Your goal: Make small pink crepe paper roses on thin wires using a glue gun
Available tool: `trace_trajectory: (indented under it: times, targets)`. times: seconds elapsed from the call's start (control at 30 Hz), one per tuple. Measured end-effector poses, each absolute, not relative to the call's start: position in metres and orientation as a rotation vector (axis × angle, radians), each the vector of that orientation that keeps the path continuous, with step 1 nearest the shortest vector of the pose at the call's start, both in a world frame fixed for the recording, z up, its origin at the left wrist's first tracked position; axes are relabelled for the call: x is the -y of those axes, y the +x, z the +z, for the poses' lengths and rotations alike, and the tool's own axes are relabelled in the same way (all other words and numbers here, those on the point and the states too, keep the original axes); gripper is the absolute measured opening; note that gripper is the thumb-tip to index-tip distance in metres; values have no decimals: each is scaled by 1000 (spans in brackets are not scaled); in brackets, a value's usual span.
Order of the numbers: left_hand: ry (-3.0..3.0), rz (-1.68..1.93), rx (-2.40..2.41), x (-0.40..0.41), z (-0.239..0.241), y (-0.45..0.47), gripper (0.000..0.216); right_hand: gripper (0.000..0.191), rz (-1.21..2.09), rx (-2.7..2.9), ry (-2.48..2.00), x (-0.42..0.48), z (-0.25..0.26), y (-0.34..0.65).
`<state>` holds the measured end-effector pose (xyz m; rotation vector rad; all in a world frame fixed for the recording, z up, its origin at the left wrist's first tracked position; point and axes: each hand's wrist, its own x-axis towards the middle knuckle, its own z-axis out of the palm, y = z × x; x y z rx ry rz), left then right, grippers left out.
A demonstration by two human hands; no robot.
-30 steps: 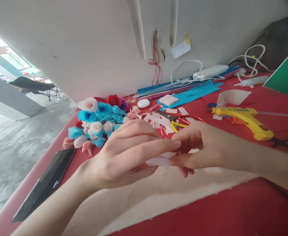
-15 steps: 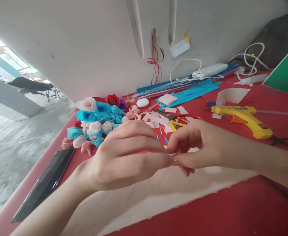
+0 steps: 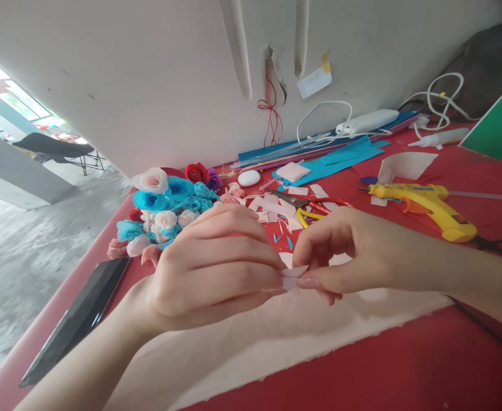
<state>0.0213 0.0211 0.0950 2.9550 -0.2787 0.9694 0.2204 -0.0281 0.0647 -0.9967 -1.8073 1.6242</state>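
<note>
A small pale pink piece of paper (image 3: 292,274) is pinched between my two hands. My left hand (image 3: 220,260) has its fingers curled, back towards me, and holds the paper's left side. From the right, my right hand (image 3: 334,254) grips the other side between thumb and fingers. Much of the paper is hidden behind the fingers. Below both hands lies a long pale strip of paper (image 3: 242,357) on the red table. Just beyond them are pliers with yellow handles (image 3: 308,217) and scissors with red handles (image 3: 296,198), among pale paper scraps (image 3: 276,206).
Blue, white, pink and red paper flowers (image 3: 165,220) are heaped at the left, near a black folded sheet (image 3: 75,319). A yellow glue gun (image 3: 439,211) lies at the right. Blue paper (image 3: 332,162) and a white power strip (image 3: 367,121) run along the wall.
My left hand has shifted slightly left, away from the right fingertips. More of the pink paper now shows between the hands. My right hand has barely moved.
</note>
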Motion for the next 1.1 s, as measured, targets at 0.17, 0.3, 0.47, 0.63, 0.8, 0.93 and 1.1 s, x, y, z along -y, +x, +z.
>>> trace_trajectory:
  times: [0.17, 0.3, 0.47, 0.63, 0.8, 0.93, 1.1]
  targets:
    - [2978, 929, 124, -22, 95, 23, 4, 9, 1624, 1859, -987, 27, 64, 222]
    - [2990, 891, 147, -17, 97, 22, 6, 10, 1669, 1886, -950, 27, 65, 224]
    - [2952, 877, 42, -13, 98, 19, 5, 15, 1723, 1882, -940, 27, 67, 226]
    - [2940, 789, 36, -15, 97, 17, 7, 14, 1654, 1954, -958, 27, 67, 228]
    - [2932, 746, -29, -15, 96, 17, 9, 15, 1513, 2065, -1008, 27, 67, 226]
    - [2953, 724, -59, -14, 95, 15, 9, 15, 1454, 2074, -1023, 27, 66, 226]
    - [2933, 711, -85, -14, 94, 14, 8, 16, 1419, 2073, -1025, 27, 64, 226]
